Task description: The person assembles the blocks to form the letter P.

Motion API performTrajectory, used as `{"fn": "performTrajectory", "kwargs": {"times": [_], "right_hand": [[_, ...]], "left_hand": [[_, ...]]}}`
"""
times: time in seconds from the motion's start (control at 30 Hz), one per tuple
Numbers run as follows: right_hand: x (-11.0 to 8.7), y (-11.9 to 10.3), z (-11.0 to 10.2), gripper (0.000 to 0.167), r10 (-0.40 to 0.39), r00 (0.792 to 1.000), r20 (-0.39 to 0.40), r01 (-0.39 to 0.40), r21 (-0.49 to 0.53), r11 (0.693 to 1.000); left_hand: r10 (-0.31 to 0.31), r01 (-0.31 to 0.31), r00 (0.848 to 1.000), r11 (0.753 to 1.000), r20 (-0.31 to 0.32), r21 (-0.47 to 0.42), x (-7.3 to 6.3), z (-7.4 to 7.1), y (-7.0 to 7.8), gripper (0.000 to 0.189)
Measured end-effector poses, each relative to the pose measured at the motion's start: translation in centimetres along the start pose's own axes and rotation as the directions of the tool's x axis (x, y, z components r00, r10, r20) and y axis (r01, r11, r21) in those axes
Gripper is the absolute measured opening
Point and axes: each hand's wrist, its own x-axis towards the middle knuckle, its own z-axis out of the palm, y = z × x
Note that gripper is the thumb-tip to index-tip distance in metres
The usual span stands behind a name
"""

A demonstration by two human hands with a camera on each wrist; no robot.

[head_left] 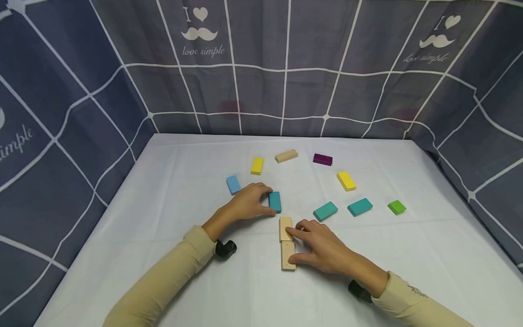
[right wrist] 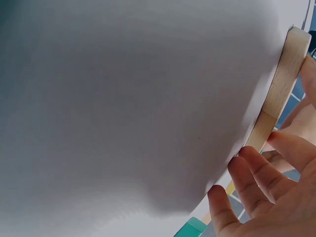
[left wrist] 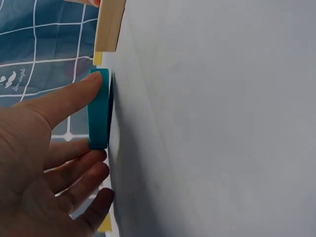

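In the head view my left hand pinches a teal block by its two short ends. The left wrist view shows the thumb on one end of that teal block and a finger at the other, the remaining fingers spread behind. Just in front, two plain wooden blocks, a nearer one and a farther one, lie end to end in a line. My right hand rests against their right side, index finger on the farther block and thumb on the nearer one.
Around the hands lie a light blue block, yellow blocks, a wooden block, a purple block, two teal blocks and a green block. Dark checked curtains surround the white table.
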Motion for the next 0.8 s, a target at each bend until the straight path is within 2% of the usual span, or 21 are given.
{"fn": "performTrajectory", "kwargs": {"times": [0.17,0.4,0.8], "right_hand": [[0.03,0.02,-0.02,0.069,-0.003,1.000,-0.001,0.003,-0.003,1.000],[0.05,0.05,-0.09,0.068,-0.009,1.000,0.004,0.009,-0.004,1.000],[0.10,0.23,0.15,0.070,-0.026,1.000,0.006,0.026,-0.004,1.000]], "left_hand": [[0.033,-0.033,0.999,0.999,-0.001,-0.020,0.84,0.44,0.66,0.067],[0.073,-0.073,0.997,0.997,0.029,-0.022,1.17,0.62,0.97,0.066],[0.084,-0.083,0.993,0.996,0.084,-0.014,0.64,0.66,0.69,0.059]]}}
